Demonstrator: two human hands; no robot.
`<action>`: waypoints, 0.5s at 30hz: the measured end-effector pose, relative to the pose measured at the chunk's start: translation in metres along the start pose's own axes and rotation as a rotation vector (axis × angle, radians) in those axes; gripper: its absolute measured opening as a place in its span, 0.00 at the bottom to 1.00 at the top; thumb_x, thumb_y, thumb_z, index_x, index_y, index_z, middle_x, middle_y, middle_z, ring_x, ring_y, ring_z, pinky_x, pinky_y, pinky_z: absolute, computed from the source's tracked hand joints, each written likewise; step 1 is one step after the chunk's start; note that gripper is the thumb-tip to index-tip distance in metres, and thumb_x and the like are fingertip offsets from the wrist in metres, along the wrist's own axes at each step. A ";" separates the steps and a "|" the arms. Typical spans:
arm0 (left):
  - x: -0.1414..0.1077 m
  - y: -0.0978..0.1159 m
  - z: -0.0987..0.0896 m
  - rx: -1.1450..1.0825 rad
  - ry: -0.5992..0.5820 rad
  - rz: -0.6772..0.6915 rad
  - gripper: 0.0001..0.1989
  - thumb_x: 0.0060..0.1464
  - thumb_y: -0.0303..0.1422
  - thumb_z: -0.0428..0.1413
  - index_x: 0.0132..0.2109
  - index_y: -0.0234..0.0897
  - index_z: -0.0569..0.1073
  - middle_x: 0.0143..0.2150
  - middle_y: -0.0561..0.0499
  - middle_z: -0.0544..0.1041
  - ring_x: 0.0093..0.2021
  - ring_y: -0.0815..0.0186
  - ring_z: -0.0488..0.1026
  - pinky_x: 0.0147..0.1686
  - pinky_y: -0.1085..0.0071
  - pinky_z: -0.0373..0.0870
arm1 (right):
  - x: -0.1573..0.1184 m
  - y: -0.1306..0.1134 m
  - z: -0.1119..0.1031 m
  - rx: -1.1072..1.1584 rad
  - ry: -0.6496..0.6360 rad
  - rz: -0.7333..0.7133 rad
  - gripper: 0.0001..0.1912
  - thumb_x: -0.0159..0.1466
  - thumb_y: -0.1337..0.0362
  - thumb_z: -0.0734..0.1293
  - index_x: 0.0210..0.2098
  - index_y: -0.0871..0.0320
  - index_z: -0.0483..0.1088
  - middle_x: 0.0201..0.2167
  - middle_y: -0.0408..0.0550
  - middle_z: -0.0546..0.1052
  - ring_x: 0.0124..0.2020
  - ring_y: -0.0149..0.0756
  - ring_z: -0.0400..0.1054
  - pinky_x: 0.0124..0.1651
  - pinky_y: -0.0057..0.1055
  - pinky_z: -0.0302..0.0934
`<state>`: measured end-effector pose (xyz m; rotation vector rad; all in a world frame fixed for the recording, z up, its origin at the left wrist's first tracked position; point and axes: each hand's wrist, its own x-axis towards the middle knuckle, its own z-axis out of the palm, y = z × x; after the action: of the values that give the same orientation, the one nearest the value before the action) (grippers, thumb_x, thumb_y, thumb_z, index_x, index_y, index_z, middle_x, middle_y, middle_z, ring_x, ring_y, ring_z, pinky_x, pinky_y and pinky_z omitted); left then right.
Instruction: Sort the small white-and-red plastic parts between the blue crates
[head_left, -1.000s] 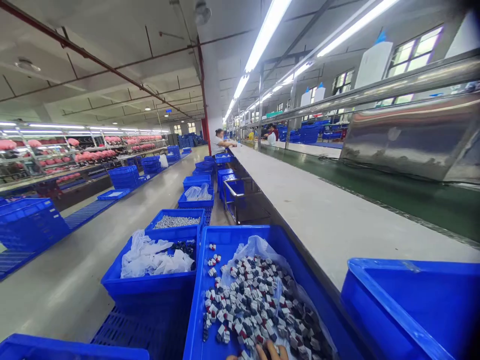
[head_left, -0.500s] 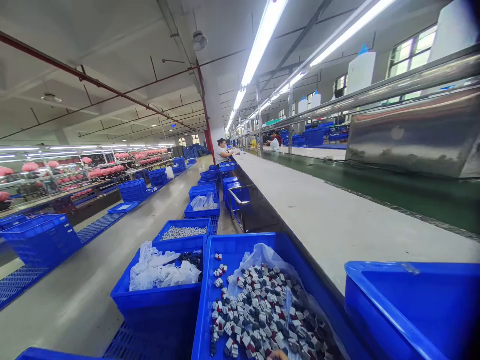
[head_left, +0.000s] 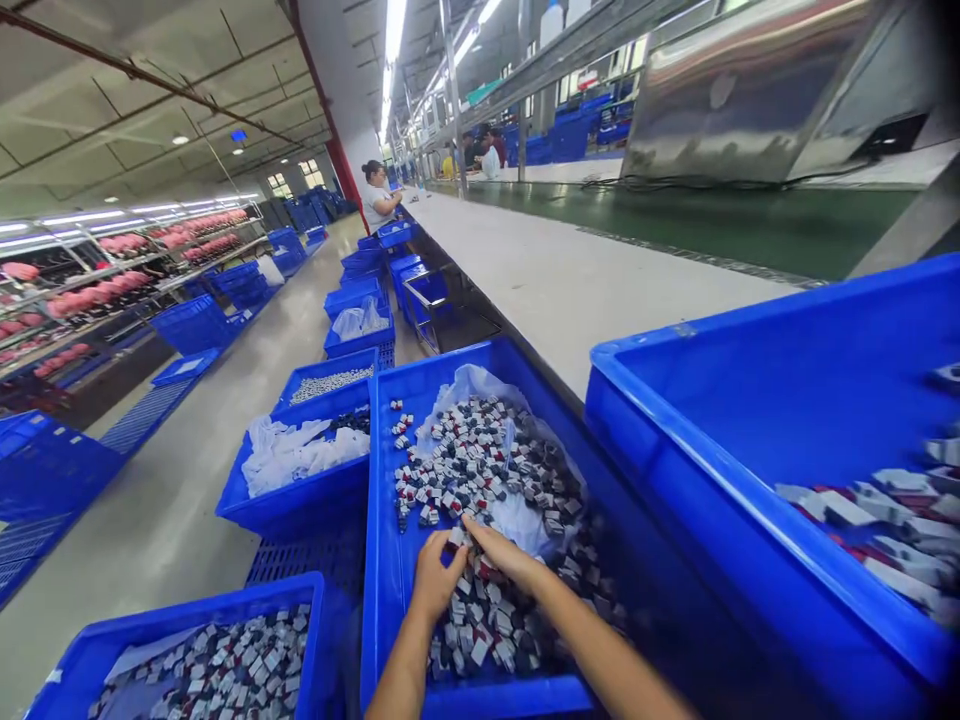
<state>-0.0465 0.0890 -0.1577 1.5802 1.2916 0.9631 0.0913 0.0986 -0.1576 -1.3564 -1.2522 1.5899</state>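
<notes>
Both hands are over a blue bin [head_left: 372, 600] filled with small white, dark and red parts [head_left: 480, 450], some lying on a clear plastic bag [head_left: 517, 520]. My left hand [head_left: 437, 575] has its thumb and fingers curled round a small white and red part [head_left: 454, 540]. Just right of it, my right hand [head_left: 499, 552] reaches in with its fingers extended toward the same spot, over the pile. Whether its fingertips touch a part is too small to tell.
At the right stands another blue bin [head_left: 697, 460] with similar parts. A third one [head_left: 315, 640] is at the lower left. A white worktop [head_left: 525, 270] runs beside a green conveyor belt [head_left: 750, 230]. Far along it, a person [head_left: 379, 195] works.
The view has tilted down and turned right. Both hands have come into full view over the bin, where only a fingertip showed before. The left one now has a part between its fingers.
</notes>
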 end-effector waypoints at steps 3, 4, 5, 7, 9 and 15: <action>0.005 -0.007 -0.001 -0.161 0.069 -0.108 0.20 0.42 0.46 0.55 0.38 0.34 0.70 0.35 0.46 0.73 0.38 0.61 0.69 0.39 0.64 0.65 | 0.000 -0.004 -0.001 0.108 -0.049 0.051 0.29 0.61 0.44 0.49 0.27 0.62 0.68 0.17 0.44 0.67 0.13 0.24 0.52 0.16 0.23 0.49; 0.006 -0.009 -0.001 -0.224 0.087 -0.148 0.23 0.42 0.47 0.55 0.39 0.34 0.69 0.36 0.46 0.73 0.37 0.61 0.70 0.35 0.66 0.66 | 0.001 -0.005 -0.002 0.148 -0.051 0.054 0.27 0.62 0.46 0.49 0.30 0.62 0.68 0.19 0.44 0.68 0.13 0.23 0.52 0.16 0.22 0.48; 0.007 -0.010 -0.002 -0.289 0.104 -0.185 0.24 0.42 0.48 0.55 0.41 0.34 0.67 0.37 0.45 0.73 0.37 0.61 0.71 0.32 0.68 0.66 | 0.002 -0.006 -0.003 0.187 -0.048 0.052 0.24 0.63 0.49 0.50 0.34 0.62 0.67 0.22 0.44 0.69 0.14 0.23 0.53 0.16 0.21 0.48; 0.007 -0.009 -0.004 -0.419 0.133 -0.239 0.26 0.43 0.48 0.54 0.45 0.36 0.64 0.41 0.44 0.73 0.39 0.61 0.72 0.30 0.71 0.67 | 0.004 -0.006 -0.006 0.255 -0.028 0.040 0.18 0.64 0.55 0.53 0.41 0.62 0.64 0.27 0.44 0.69 0.18 0.23 0.58 0.19 0.21 0.52; 0.005 -0.006 -0.007 -0.535 0.148 -0.265 0.25 0.45 0.46 0.53 0.48 0.38 0.61 0.44 0.43 0.72 0.41 0.62 0.72 0.32 0.71 0.67 | 0.005 -0.007 -0.010 0.306 0.006 0.018 0.13 0.64 0.61 0.57 0.45 0.62 0.61 0.31 0.44 0.69 0.23 0.24 0.62 0.24 0.22 0.58; -0.001 0.005 -0.013 -0.716 0.200 -0.280 0.26 0.41 0.39 0.59 0.47 0.41 0.61 0.44 0.47 0.71 0.41 0.64 0.72 0.34 0.72 0.68 | 0.004 -0.006 -0.014 0.348 0.064 -0.020 0.15 0.60 0.72 0.62 0.46 0.62 0.60 0.37 0.45 0.68 0.32 0.27 0.66 0.34 0.27 0.64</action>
<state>-0.0567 0.0898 -0.1489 0.7502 1.0826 1.2413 0.1038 0.1074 -0.1534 -1.1588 -0.8966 1.6459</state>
